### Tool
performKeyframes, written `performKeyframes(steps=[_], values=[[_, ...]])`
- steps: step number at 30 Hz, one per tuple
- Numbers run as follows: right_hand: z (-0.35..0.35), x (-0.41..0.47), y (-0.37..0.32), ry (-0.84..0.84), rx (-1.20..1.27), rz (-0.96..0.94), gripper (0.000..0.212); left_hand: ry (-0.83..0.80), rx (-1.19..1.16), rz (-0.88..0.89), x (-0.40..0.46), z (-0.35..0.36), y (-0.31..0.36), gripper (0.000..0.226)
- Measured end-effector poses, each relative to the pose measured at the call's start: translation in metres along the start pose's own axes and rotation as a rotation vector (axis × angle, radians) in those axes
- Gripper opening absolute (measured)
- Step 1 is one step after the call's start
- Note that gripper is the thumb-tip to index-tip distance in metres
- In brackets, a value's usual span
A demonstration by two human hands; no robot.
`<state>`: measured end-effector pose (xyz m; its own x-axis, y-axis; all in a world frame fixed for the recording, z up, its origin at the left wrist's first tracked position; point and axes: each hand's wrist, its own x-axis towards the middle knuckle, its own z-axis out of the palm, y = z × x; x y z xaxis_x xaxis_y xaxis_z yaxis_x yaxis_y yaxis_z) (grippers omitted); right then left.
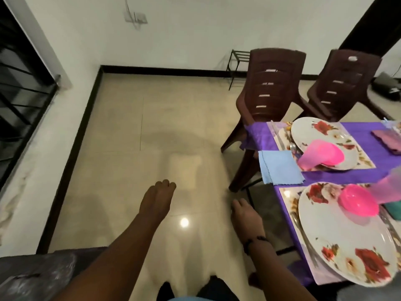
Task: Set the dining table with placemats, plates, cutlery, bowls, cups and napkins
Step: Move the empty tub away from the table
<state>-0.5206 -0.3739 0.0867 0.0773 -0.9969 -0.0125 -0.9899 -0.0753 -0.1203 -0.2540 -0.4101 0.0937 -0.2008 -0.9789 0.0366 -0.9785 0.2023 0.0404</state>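
Observation:
My left hand [157,197] and my right hand [245,213] both hang out over the floor, left of the table, fingers relaxed and holding nothing. The table [358,130] carries a purple cloth. On it lie two floral placemats, each with a floral white plate: the far plate [312,131] and the near plate [345,242]. A pink bowl [358,202] sits on the near plate. A pink cup [319,157] lies tipped on the far plate. A light blue napkin [280,167] lies at the table's left edge. Cutlery [303,231] rests beside the near plate.
Two dark brown plastic chairs [271,88] [338,83] stand at the table's far side. A folded purple napkin [386,142] lies at the right. A black metal rack [236,61] stands by the wall. A dark cushion [36,276] is at the lower left. Tiled floor spreads ahead.

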Motion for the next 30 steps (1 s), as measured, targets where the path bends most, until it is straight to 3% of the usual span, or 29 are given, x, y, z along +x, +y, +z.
performKeyframes(steps=[9, 14, 18, 25, 30], values=[[0.013, 0.093, -0.033, -0.053, -0.054, -0.232, 0.03, -0.002, -0.01, -0.14, 0.023, 0.016, -0.04, 0.049], [0.031, 0.153, -0.061, -0.145, -0.119, -0.396, 0.029, -0.062, 0.001, -0.353, 0.019, 0.028, -0.066, 0.045], [0.041, 0.189, -0.096, -0.225, -0.137, -0.593, 0.028, -0.232, 0.019, -0.595, 0.002, 0.031, -0.078, 0.027], [0.062, 0.183, -0.167, -0.176, -0.109, -0.976, 0.045, -0.346, 0.025, -0.872, -0.065, 0.028, -0.082, 0.025], [0.063, 0.155, -0.202, -0.163, -0.036, -1.075, 0.048, -0.36, -0.007, -0.985, -0.106, 0.026, -0.089, 0.031]])
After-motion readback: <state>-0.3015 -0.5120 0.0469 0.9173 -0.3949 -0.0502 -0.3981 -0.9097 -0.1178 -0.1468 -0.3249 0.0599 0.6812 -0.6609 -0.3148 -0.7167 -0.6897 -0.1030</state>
